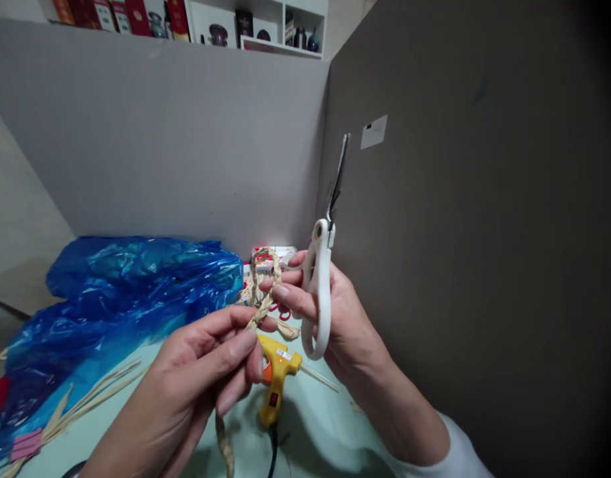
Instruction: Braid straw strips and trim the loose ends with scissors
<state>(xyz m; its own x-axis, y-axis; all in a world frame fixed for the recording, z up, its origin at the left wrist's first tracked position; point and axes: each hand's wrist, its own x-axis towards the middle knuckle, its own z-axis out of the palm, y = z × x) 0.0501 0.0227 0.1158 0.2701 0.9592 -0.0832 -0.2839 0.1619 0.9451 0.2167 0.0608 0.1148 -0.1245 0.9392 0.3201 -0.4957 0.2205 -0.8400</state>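
Observation:
My left hand [200,378] pinches a tan braided straw cord [263,292] between thumb and fingers; the cord loops upward and a loose end hangs below the hand. My right hand [335,312] grips white-handled scissors [321,279], blades closed and pointing up, while its fingertips also touch the top of the braid. Both hands are held above the pale green tabletop [330,411].
A yellow glue gun [276,382] lies on the table under my hands, its black cable running toward me. A crumpled blue plastic bag [131,285] fills the left side. Loose straw strips [86,398] lie at lower left. Grey partition walls [459,232] close the back and right.

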